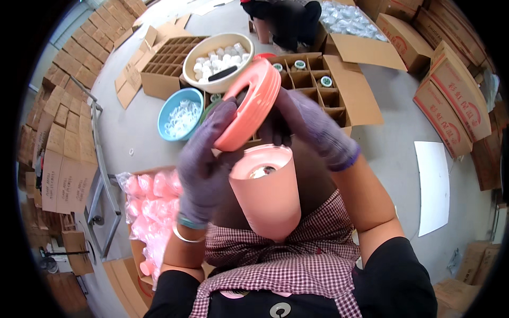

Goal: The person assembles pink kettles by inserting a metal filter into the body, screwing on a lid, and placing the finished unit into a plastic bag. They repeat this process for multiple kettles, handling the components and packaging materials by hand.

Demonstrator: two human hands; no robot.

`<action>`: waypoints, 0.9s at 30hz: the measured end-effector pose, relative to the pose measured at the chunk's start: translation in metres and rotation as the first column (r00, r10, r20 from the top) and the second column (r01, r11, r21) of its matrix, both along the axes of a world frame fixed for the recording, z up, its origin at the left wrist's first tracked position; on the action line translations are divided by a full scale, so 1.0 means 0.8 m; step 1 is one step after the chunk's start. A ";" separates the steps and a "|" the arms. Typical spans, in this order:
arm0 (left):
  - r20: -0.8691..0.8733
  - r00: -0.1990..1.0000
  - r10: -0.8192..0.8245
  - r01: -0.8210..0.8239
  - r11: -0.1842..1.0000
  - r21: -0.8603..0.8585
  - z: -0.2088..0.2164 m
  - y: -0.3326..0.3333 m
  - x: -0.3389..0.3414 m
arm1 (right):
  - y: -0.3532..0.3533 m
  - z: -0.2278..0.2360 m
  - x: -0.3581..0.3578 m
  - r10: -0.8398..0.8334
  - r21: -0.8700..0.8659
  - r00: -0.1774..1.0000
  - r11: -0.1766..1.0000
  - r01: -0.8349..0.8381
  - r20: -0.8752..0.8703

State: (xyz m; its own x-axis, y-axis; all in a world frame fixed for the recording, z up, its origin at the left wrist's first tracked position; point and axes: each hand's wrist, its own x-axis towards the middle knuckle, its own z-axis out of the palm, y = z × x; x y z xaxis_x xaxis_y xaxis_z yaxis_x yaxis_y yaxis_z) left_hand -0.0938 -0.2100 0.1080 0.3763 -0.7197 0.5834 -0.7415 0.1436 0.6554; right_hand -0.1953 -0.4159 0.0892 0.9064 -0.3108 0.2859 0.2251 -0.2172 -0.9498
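Observation:
My left hand [201, 164], in a greyish-purple knit glove, is closed on the left side of a coral plastic ring-shaped part [259, 103] with ridges round its side. My right hand [321, 127], gloved alike, grips the same part at its right edge; some of its fingers are hidden behind it. Just below, a pink thermos body [268, 199] leans upright against my checked apron [281, 275]. Through its open top a shiny silvery piece [263, 171] shows inside. Whether my fingertips touch the body's rim, I cannot tell.
A cream bowl [189, 68] of white stoppers and a blue basin [163, 130] of white plastic pieces stand ahead. Divided cartons [344, 87] sit behind. Pink bagged parts [154, 209] fill a carton at left. A metal cart [101, 175] and stacked cartons flank me; a person [289, 26] is ahead.

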 end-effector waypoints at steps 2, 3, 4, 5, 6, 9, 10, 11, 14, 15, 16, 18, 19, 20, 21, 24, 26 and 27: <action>-0.263 0.963 -0.066 0.115 0.978 0.173 0.005 0.028 0.019 | -0.003 0.008 -0.023 -0.185 0.094 0.978 0.976 0.194 -0.096; -0.267 0.958 -0.107 0.175 0.953 0.247 -0.003 0.035 0.030 | -0.003 -0.006 -0.033 -0.099 0.161 0.995 0.982 0.100 -0.012; -0.276 0.948 -0.157 0.243 0.919 0.312 -0.011 0.036 0.038 | -0.005 -0.024 -0.045 -0.026 0.214 0.997 0.977 0.010 0.074; -0.210 0.947 -0.244 0.307 0.881 0.359 -0.018 0.040 0.043 | 0.000 -0.040 -0.049 0.051 0.271 0.984 0.958 -0.096 0.169; -0.158 0.928 -0.338 0.373 0.849 0.374 -0.022 0.036 0.042 | 0.007 -0.050 -0.052 0.180 0.144 0.967 0.968 -0.206 0.178; -0.268 0.901 -0.340 0.414 0.857 0.307 -0.033 0.027 0.037 | 0.019 -0.067 -0.047 0.240 0.136 0.955 0.955 -0.265 0.176; -0.289 0.897 -0.335 0.412 0.869 0.272 -0.044 0.020 0.035 | 0.018 -0.072 -0.046 0.233 0.149 0.955 0.954 -0.262 0.184; -0.310 0.891 -0.331 0.409 0.881 0.237 -0.051 0.016 0.035 | 0.018 -0.079 -0.044 0.226 0.162 0.955 0.953 -0.258 0.192; -0.389 0.828 -0.403 0.490 0.858 0.154 -0.058 0.012 0.044 | 0.018 -0.081 -0.041 0.208 0.147 0.953 0.959 -0.243 0.219; -0.409 0.826 -0.388 0.470 0.874 0.121 -0.060 0.012 0.044 | 0.020 -0.075 -0.042 0.206 0.136 0.957 0.962 -0.237 0.205; -0.423 0.814 -0.398 0.484 0.867 0.117 -0.063 0.014 0.045 | 0.022 -0.072 -0.044 0.201 0.124 0.961 0.966 -0.227 0.188; -0.451 0.790 -0.414 0.509 0.854 0.108 -0.069 0.018 0.048 | 0.023 -0.077 -0.046 0.219 0.123 0.958 0.962 -0.243 0.183; -0.454 0.803 -0.386 0.485 0.867 0.120 -0.070 0.023 0.043 | 0.026 -0.081 -0.047 0.217 0.121 0.959 0.963 -0.241 0.181; -0.448 0.805 -0.388 0.474 0.875 0.094 -0.072 0.028 0.038 | 0.030 -0.083 -0.048 0.216 0.120 0.960 0.964 -0.239 0.179; -0.442 0.809 -0.389 0.463 0.884 0.069 -0.075 0.031 0.033 | 0.033 -0.081 -0.050 0.222 0.065 0.959 0.969 -0.237 0.176; -0.294 0.895 -0.336 0.389 0.910 0.143 -0.067 0.038 0.010 | 0.042 -0.101 -0.046 0.179 0.191 0.961 0.956 -0.221 0.212; 0.023 0.989 -0.145 0.131 0.944 0.304 -0.037 0.028 -0.034 | 0.038 -0.097 -0.036 0.176 0.285 0.980 0.938 -0.197 0.097; 0.126 0.987 -0.098 0.055 0.949 0.311 -0.034 0.023 -0.048 | 0.038 -0.111 -0.028 0.169 0.323 0.979 0.925 -0.198 0.117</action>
State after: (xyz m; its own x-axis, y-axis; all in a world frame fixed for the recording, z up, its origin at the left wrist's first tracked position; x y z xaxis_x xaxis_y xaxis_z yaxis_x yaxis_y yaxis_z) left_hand -0.1325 -0.1916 0.0808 0.2447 -0.8948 0.3734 -0.8225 0.0124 0.5686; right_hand -0.2175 -0.3859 0.0006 0.9333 -0.2318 0.2743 0.3147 0.1599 -0.9356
